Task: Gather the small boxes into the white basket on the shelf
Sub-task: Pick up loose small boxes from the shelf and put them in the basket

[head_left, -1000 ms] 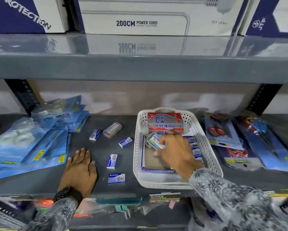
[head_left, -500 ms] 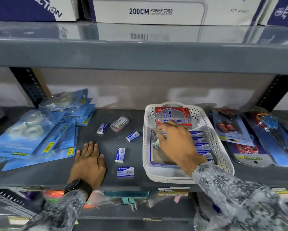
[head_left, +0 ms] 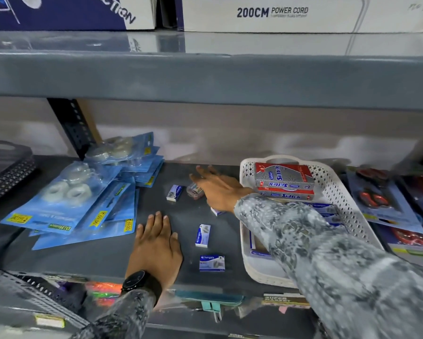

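The right hand (head_left: pixel 217 189), open and empty, reaches toward a clear case (head_left: pixel 195 190) at ten o'clock from the white basket (head_left: pixel 352 209); the left hand (head_left: pixel 156 243) lies flat on the shelf (head_left: pixel 102 255), likely bracing.

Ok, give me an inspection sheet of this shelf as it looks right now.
Surface: grey shelf, glossy.
Job's things: white basket at right holds Softek boxes; small boxes outside it at; one partly under the right hand.
Clutter: blue tape packs, clear case, scissors packs.
Grips: left hand flat on shelf; right hand open over clear case.
Cables: nothing seen.
Surroundings: power cord carton on the shelf above.
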`<action>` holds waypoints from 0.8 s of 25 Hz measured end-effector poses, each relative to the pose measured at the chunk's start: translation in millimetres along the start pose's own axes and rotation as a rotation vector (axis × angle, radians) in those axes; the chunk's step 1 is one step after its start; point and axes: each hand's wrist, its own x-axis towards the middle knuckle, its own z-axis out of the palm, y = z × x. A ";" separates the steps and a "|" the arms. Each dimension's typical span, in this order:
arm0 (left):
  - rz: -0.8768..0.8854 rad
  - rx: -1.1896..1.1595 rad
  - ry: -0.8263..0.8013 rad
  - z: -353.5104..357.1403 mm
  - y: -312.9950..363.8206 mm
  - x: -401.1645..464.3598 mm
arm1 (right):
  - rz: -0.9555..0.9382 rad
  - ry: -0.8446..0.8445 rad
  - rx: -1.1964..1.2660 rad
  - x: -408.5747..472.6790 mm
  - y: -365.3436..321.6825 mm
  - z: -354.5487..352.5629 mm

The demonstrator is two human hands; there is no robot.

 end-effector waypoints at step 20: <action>-0.014 -0.012 -0.024 -3.5 2.5 -1.9 | 0.335 0.261 0.342 -180.8 46.0 -40.7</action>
